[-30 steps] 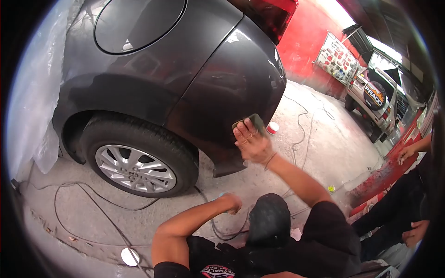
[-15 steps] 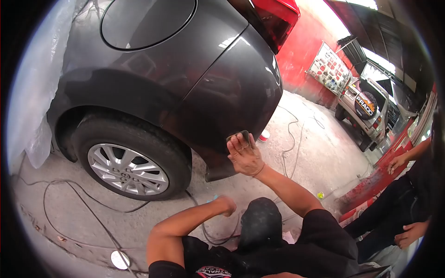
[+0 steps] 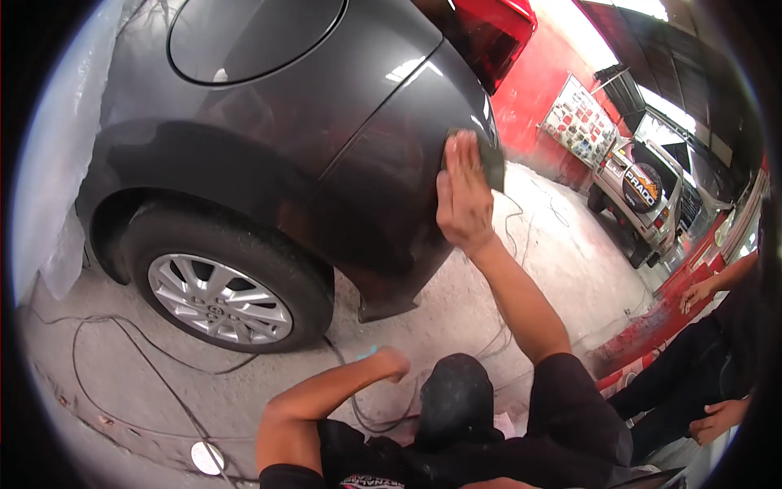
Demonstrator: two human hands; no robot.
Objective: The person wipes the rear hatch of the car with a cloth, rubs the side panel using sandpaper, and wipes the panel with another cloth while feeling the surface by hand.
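The left hand (image 3: 389,364) is curled, its grip unclear. The right hand (image 3: 467,200), fingers close together, holds the pad (image 3: 494,167) against the far edge of the bumper (image 3: 383,196); uneven fingertip pressure could mark that curve.

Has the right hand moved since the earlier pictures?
Yes: the right hand is now higher on the bumper, closer to the tail light.
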